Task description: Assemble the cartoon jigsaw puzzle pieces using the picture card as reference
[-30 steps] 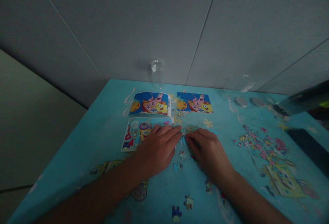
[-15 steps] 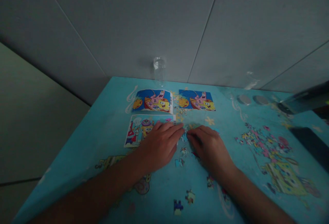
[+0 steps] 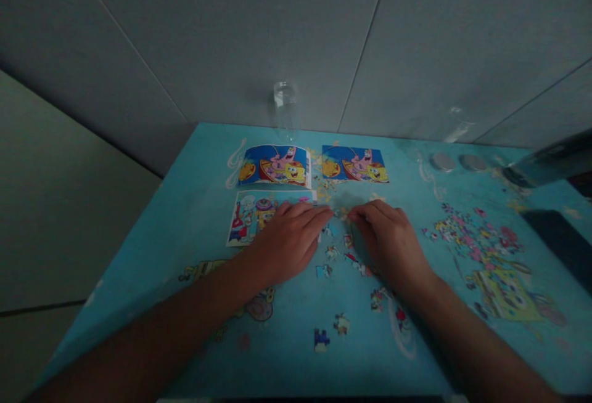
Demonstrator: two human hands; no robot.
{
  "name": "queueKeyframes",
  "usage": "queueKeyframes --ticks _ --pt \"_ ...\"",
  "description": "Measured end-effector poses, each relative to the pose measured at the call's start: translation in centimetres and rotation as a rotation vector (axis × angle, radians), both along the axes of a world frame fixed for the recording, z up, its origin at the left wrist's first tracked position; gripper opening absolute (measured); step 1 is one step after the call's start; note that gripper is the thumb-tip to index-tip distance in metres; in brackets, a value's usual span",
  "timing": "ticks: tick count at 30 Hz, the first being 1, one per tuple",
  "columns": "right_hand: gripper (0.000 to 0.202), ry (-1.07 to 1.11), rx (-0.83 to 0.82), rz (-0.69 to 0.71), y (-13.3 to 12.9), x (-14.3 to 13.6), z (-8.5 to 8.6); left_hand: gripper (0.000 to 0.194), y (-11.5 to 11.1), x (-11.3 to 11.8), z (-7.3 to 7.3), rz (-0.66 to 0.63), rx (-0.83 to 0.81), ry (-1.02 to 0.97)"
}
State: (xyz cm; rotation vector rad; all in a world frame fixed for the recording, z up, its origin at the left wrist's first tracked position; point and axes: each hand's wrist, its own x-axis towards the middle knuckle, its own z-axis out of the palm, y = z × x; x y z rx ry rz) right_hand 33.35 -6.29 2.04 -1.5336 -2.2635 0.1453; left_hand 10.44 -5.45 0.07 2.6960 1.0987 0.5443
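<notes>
My left hand (image 3: 291, 240) rests over the right part of a picture card (image 3: 247, 221), its fingers pressed together and pointing at small puzzle pieces (image 3: 329, 229). What lies beneath its fingertips is hidden. To the right, my right hand (image 3: 386, 230) has thumb and fingertips pinched together just above the cloth; anything between them is too small to make out. Loose pieces lie below and between the hands, among them a blue and white piece (image 3: 320, 339) and a pale piece (image 3: 342, 324) nearer me.
Two blue picture cards (image 3: 272, 166) (image 3: 355, 164) lie behind the hands. A clear jar (image 3: 285, 110) stands near the wall. At right are a pile of pieces (image 3: 472, 236), two round lids (image 3: 443, 161), a dark flat object (image 3: 559, 243) and a clear container (image 3: 546, 159).
My right hand has shifted slightly right, away from my left hand, uncovering pieces between them. My left hand keeps its place over the card. The whole view has tilted a little.
</notes>
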Motion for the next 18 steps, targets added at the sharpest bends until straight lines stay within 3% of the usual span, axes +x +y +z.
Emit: queueKeyframes --ticks 3,8,13,15,18 --pt "0.018 0.034 0.029 0.09 -0.6 1.0 0.7 0.046 0.0 -0.1 0.0 -0.003 -0.003 0.004" --pt "0.016 -0.089 -0.019 0.401 -3.8 2.2 1.6 0.045 0.1 -0.2 0.0 0.0 -0.011 0.011" --pt "0.023 -0.131 -0.049 0.463 -7.6 1.7 2.7 0.045 0.1 -0.3 0.0 -0.005 0.017 0.013" --pt "0.029 -0.039 -0.062 0.474 -9.0 1.1 3.9 0.044 0.1 -0.2 0.0 -0.013 0.044 0.019" --pt "0.032 0.26 -0.106 0.599 -11.5 0.2 5.8 0.043 0.1 -0.3 -0.2 -0.03 0.072 0.048"
